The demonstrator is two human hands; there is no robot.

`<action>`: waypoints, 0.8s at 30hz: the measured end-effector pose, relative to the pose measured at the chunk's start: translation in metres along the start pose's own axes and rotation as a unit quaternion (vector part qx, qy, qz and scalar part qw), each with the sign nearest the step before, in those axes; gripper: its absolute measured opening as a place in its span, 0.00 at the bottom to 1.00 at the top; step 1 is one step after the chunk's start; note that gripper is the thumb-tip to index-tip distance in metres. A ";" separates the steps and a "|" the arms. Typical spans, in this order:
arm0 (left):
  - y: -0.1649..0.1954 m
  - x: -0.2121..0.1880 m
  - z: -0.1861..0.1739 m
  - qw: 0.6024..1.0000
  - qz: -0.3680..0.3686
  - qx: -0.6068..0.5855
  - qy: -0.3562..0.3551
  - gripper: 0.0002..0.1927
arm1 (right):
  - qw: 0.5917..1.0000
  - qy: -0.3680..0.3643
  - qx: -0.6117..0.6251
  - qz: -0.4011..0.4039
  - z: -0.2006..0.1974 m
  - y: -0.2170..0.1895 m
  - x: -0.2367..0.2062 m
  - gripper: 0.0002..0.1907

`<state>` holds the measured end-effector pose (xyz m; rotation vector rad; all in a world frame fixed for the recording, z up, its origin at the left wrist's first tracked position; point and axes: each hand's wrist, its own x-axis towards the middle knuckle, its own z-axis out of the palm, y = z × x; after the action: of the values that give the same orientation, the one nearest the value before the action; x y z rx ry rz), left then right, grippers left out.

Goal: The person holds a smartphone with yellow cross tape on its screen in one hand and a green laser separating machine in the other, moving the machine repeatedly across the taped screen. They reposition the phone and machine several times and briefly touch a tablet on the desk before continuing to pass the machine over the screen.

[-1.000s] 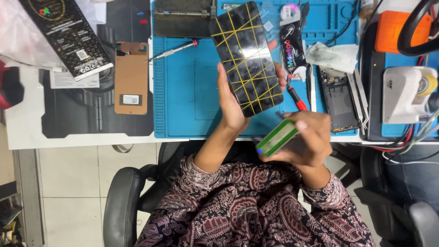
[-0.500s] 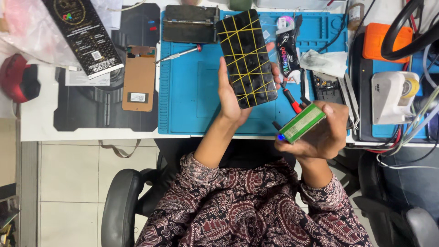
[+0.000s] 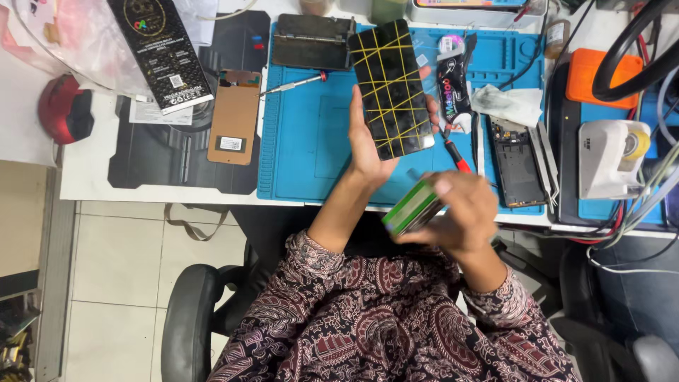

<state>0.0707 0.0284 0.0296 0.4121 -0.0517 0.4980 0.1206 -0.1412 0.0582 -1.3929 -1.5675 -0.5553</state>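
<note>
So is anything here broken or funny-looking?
Yes. The phone in the left hand is wrapped in crisscrossing yellow bands, odd for a phone. Another phone, on the blue mat, lies opened with its insides showing. The right hand holds a green and white card-like object.

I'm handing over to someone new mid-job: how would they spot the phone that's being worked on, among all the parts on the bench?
Start at the blue work mat on the white bench. Above its middle, the left hand holds a dark phone upright. It alone is criss-crossed with thin yellow bands; the opened phone frame to its right lies flat and bare.
</note>
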 end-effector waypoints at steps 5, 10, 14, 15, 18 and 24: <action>0.001 -0.004 0.003 1.000 0.007 0.025 -0.005 0.50 | 0.973 0.114 -0.020 0.201 0.000 0.005 -0.003 0.45; -0.002 -0.015 0.007 0.993 0.016 0.074 -0.093 0.45 | 0.982 0.028 -0.042 0.182 0.007 -0.009 0.006 0.44; 0.001 -0.025 0.001 0.963 0.048 0.231 -0.131 0.51 | 0.958 0.041 0.039 0.279 0.004 -0.015 0.021 0.42; 0.003 -0.026 0.000 0.959 0.046 0.247 -0.132 0.54 | 0.957 0.028 0.041 0.286 0.001 -0.016 0.026 0.41; 0.008 -0.025 -0.005 0.945 0.056 0.291 -0.136 0.57 | 0.958 -0.003 0.023 0.286 -0.008 -0.017 0.043 0.41; 0.009 -0.023 -0.002 0.959 0.047 0.260 -0.100 0.61 | 0.954 0.013 0.046 0.296 -0.013 -0.017 0.056 0.40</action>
<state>0.0465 0.0264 0.0276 0.9806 -0.1381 0.5618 0.1135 -0.1274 0.1157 -1.6743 -1.0574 -0.1317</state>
